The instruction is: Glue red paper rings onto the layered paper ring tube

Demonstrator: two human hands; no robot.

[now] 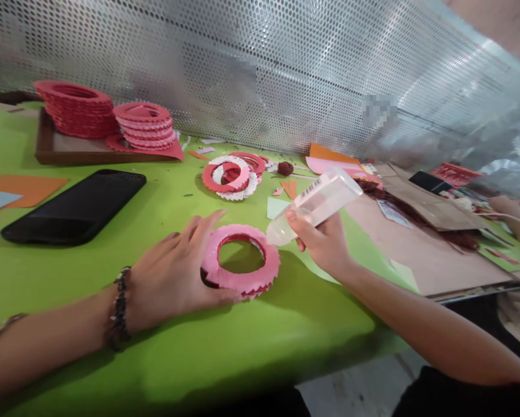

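The left hand (173, 272) is pressing flat on the pink paper ring (241, 260), fingers spread along its left rim, nothing clenched; the ring is lying toward the near edge of the green tabletop (242, 347), around its middle; the right hand (323, 240) is grasping a clear glue bottle (314, 204), tipped with its nozzle touching or just above the ring's right rim; a hard squeeze could be flooding the paper and gluing it to the tabletop; the left fingers, lying so near, could be getting smeared; the stacked layers could be slipping out of line.
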